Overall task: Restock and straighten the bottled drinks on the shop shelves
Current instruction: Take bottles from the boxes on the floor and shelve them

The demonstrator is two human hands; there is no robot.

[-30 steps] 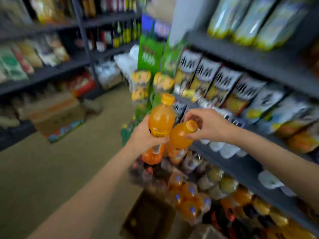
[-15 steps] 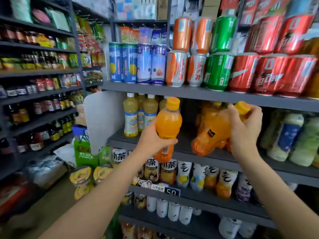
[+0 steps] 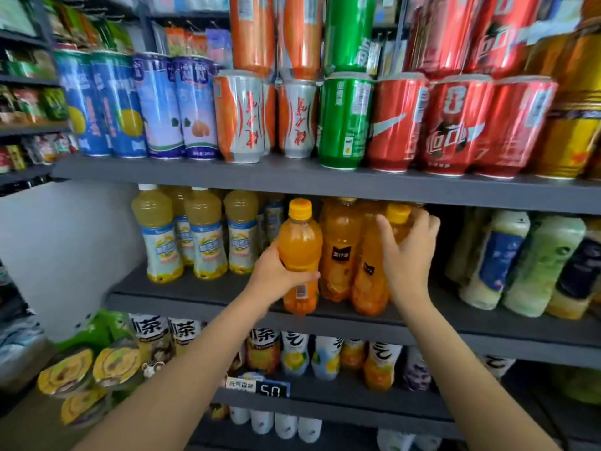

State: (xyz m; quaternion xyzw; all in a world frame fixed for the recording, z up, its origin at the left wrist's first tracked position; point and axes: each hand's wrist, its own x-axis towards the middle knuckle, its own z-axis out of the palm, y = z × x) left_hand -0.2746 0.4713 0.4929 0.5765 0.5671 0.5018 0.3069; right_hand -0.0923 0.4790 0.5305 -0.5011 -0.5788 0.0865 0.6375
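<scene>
Gripping a smooth, waisted plastic orange drink bottle (image 3: 300, 255) round its middle, the left hand (image 3: 279, 275) holds it upright at the front edge of the grey middle shelf (image 3: 208, 297). Just beside it, the right hand (image 3: 408, 252) curls round a second yellow-capped bottle (image 3: 397, 222) among matching ones, beneath glossy cans (image 3: 396, 125)
</scene>
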